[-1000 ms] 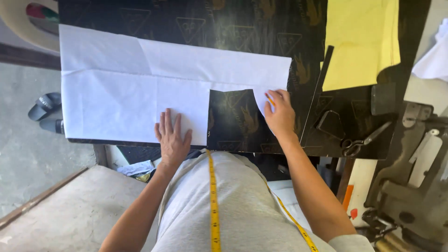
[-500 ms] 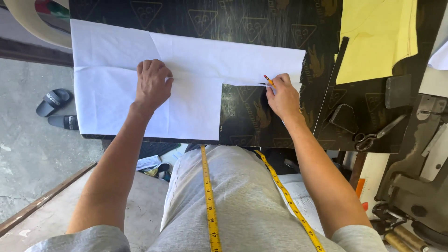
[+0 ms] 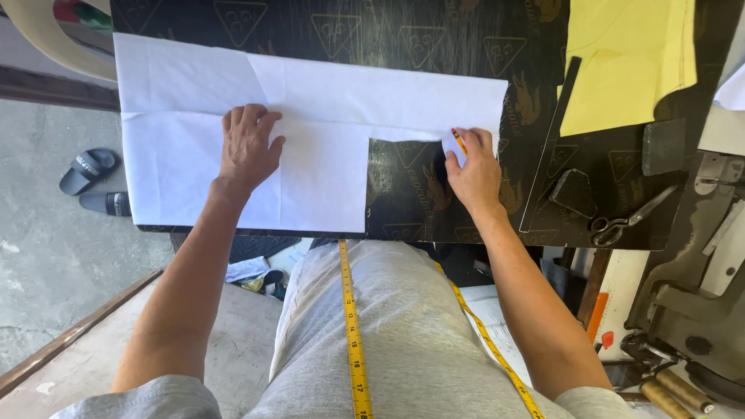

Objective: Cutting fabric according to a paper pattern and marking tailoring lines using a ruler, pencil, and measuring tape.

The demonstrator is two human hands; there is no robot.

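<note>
We press our left hand (image 3: 248,147) flat, fingers spread, on the white paper (image 3: 310,132) near its horizontal crease, so no grip closes there; the open palm seems meant to pin the sheet and stop it sliding on the dark patterned desk (image 3: 419,39). The paper lies across the desk in front of us, wide on the left and narrowing to a strip on the right, where a rectangular piece is missing from the lower part.

Our right hand (image 3: 473,174) rests at the strip's lower right corner, its grip closed on an orange pencil (image 3: 459,141) whose tip points at the paper's edge; the heel of the hand sits on the bare desk. So the paper lies under the left palm and just beneath the pencil tip.

A yellow paper piece (image 3: 628,54) lies well apart at the upper right, scissors (image 3: 621,225) by the desk's right edge, and a yellow measuring tape (image 3: 353,334) hangs down our front.
</note>
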